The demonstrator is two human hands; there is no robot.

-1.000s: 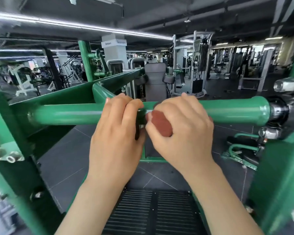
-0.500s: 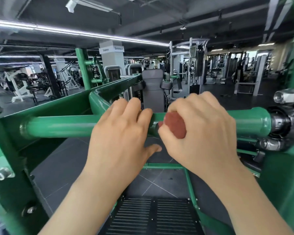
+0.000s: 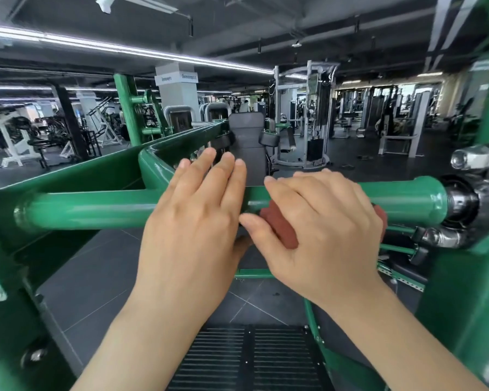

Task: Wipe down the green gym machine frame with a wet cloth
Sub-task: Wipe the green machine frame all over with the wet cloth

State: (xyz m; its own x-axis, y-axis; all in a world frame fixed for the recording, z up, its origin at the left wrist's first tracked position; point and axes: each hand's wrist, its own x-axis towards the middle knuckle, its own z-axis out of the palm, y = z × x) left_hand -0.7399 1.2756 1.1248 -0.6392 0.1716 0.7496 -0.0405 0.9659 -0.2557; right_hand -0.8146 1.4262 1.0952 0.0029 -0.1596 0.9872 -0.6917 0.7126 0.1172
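Observation:
A round green crossbar (image 3: 91,208) of the green gym machine frame runs left to right across the middle of the head view. My left hand (image 3: 198,218) lies flat over the bar with straight fingers pointing away, thumb below the bar. My right hand (image 3: 322,224) presses a reddish-brown cloth (image 3: 277,224) against the bar just right of the left hand. The cloth shows under the palm and at the hand's right edge. Most of the cloth is hidden by the hand.
A chrome and black pivot (image 3: 463,204) caps the bar's right end, beside a green upright (image 3: 469,292). A ribbed black footplate (image 3: 246,359) lies below. A grey seat pad (image 3: 247,142) stands beyond the bar. Other gym machines fill the background.
My left hand has uncurled from gripping the bar to lying flat on it. My right hand has slid right along the bar with the cloth and flattened over it.

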